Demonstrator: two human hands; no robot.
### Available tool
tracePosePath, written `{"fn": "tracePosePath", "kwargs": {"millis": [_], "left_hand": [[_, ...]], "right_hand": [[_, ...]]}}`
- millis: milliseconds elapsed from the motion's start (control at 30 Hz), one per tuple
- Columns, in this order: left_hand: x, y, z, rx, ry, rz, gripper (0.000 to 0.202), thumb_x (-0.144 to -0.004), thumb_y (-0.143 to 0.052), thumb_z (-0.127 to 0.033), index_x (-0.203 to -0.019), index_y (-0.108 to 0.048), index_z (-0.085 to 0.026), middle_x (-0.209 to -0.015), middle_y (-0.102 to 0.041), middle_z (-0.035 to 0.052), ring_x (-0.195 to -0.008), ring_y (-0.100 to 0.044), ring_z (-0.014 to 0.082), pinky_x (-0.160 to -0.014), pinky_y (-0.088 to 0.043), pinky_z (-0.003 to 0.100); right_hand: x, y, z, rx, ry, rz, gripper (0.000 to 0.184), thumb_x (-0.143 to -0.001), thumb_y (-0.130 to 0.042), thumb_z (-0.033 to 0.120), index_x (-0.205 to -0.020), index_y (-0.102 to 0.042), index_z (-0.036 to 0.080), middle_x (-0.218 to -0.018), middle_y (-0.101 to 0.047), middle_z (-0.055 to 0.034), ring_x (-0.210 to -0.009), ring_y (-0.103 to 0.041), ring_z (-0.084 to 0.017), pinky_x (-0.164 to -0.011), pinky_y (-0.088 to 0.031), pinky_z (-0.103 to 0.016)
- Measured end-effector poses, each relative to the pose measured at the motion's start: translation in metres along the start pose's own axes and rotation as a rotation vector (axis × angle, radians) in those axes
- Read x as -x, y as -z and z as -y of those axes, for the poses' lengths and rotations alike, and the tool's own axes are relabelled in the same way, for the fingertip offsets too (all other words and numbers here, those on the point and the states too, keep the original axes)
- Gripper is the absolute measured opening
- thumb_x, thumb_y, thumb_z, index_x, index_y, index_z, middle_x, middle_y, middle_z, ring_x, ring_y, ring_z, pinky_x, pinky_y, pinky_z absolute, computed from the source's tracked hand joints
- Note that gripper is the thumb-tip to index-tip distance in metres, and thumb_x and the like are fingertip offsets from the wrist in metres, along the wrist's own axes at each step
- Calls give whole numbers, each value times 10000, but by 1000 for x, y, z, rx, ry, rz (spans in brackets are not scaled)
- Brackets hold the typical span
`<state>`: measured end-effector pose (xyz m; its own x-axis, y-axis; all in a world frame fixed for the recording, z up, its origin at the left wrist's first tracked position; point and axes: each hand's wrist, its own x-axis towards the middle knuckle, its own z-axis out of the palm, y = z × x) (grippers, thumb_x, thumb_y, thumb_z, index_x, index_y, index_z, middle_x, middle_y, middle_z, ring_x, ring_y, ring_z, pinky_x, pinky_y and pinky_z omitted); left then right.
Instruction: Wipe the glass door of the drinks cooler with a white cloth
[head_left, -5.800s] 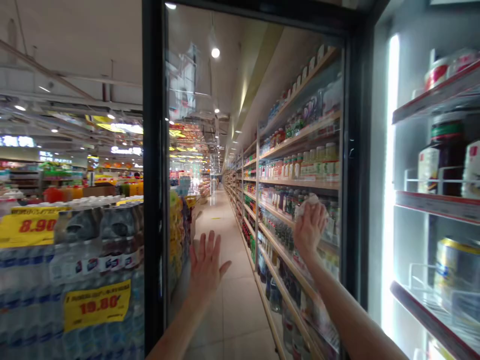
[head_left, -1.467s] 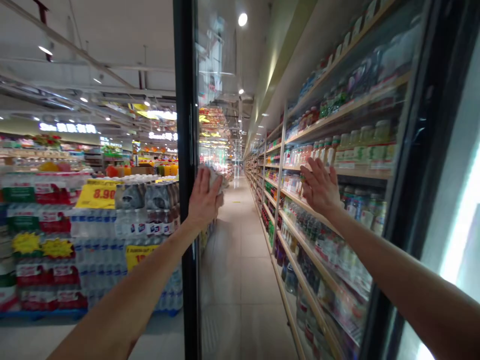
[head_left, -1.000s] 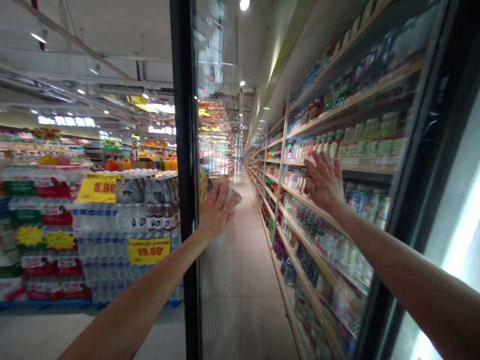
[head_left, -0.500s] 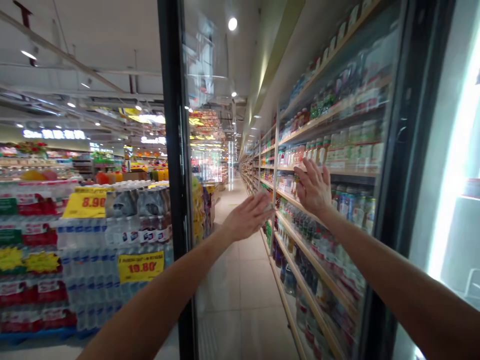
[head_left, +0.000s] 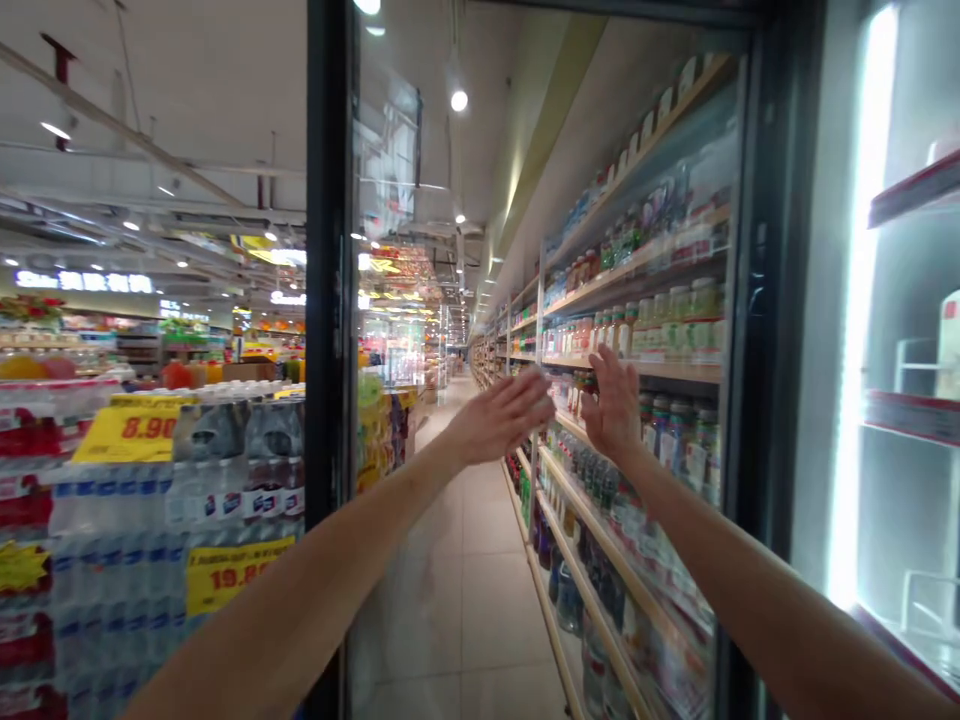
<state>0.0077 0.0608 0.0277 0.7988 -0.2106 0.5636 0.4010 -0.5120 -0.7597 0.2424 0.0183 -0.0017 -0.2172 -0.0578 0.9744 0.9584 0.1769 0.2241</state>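
A glass cooler door (head_left: 420, 600) in a black frame fills the middle of the head view. My left hand (head_left: 506, 412) is raised in front of the glass, palm turned away, fingers stretched out and a little blurred. To its right my right hand (head_left: 613, 405) is lifted too, with its fingers apart. Neither hand holds anything. Whether either one touches the glass I cannot tell. Behind the hands, shelves of drink bottles (head_left: 679, 325) show in the glass.
On the left, shrink-wrapped water bottles (head_left: 112, 570) are stacked under yellow price signs (head_left: 135, 428). At the right is a lit cooler interior with a bright light strip (head_left: 862, 300) and shelf edges (head_left: 907, 415). A tiled floor (head_left: 480, 560) shows through the glass.
The view has turned slightly, so the door frame and bottle stacks sit further left and more of the cooler interior shows. Both hands stay raised; the right sits slightly lower and further left.
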Motion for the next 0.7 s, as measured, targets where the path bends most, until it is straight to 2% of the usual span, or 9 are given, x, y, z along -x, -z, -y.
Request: {"fn": "tracePosePath", "kwargs": {"millis": [100, 167, 300, 367, 433, 500, 567, 633, 700], "left_hand": [[-12, 6, 22, -55, 499, -187, 493, -882, -429, -273, -1358, -358, -165, -1522, -171, 102, -1407, -49, 279, -1121, -200, 475], [-16, 5, 21, -63, 626, -239, 508, -872, -444, -280, -1355, -362, -144, -1528, -130, 120, -1404, -16, 304, -1119, -189, 498], [-12, -7, -14, 24, 62, -7, 510, -870, -454, -347, -1355, -367, -216, -1512, -220, 73, -1404, -90, 270, -1118, -212, 443], [-10, -7, -14, 41, -91, 44, 508, -872, -451, -368, -1356, -363, -242, -1496, -269, 56, -1399, -144, 248, -1119, -211, 424], [-11, -1, 5, 10, 88, -37, 516, -874, -447, -362, -1361, -355, -222, -1498, -261, 77, -1400, -134, 259, -1115, -209, 443], [-14, 5, 26, -35, 425, -180, 527, -874, -444, -340, -1366, -345, -180, -1514, -200, 109, -1405, -74, 287, -1112, -193, 482], [-16, 6, 30, -43, 590, -252, 536, -865, -459, -324, -1363, -350, -156, -1527, -137, 120, -1404, -18, 309, -1111, -176, 506], [-14, 0, 13, 6, 405, -186, 512, -865, -464, -314, -1352, -376, -184, -1528, -149, 97, -1405, -27, 300, -1116, -177, 494], [-8, -7, -8, 76, 40, -39, 473, -873, -454, -319, -1337, -401, -247, -1513, -224, 50, -1407, -92, 246, -1126, -190, 430]], "right_hand": [[1, 0, -2, -25, -1, -19, 562, -896, -310, 339, -1434, -188, 235, -1420, -386, -137, -1319, -358, -223, -1065, -250, -453], [1, 0, -2, -32, -1, -13, 575, -893, -307, 356, -1438, -172, 234, -1427, -375, -138, -1322, -352, -230, -1063, -255, -462], [1, 2, -3, -42, -2, 17, 590, -891, -305, 379, -1440, -153, 225, -1433, -363, -142, -1329, -340, -240, -1072, -241, -479], [2, 1, -3, -44, -8, 9, 578, -896, -293, 376, -1438, -160, 226, -1430, -367, -142, -1328, -342, -235, -1072, -244, -475], [2, 0, -4, -41, -13, -4, 571, -898, -287, 373, -1437, -161, 233, -1427, -373, -134, -1327, -344, -228, -1073, -246, -471], [2, 0, -4, -36, -12, 0, 577, -896, -286, 373, -1440, -149, 239, -1433, -365, -125, -1330, -337, -227, -1077, -241, -471], [2, 0, -3, -29, -10, 10, 586, -894, -286, 369, -1446, -130, 245, -1445, -348, -116, -1332, -332, -228, -1082, -231, -473], [2, 0, -3, -27, -4, 15, 583, -897, -279, 354, -1448, -119, 253, -1455, -334, -106, -1331, -332, -224, -1085, -223, -474], [2, 0, -2, -22, 5, 18, 570, -900, -278, 336, -1446, -129, 261, -1455, -334, -100, -1333, -329, -217, -1084, -224, -467]]}}
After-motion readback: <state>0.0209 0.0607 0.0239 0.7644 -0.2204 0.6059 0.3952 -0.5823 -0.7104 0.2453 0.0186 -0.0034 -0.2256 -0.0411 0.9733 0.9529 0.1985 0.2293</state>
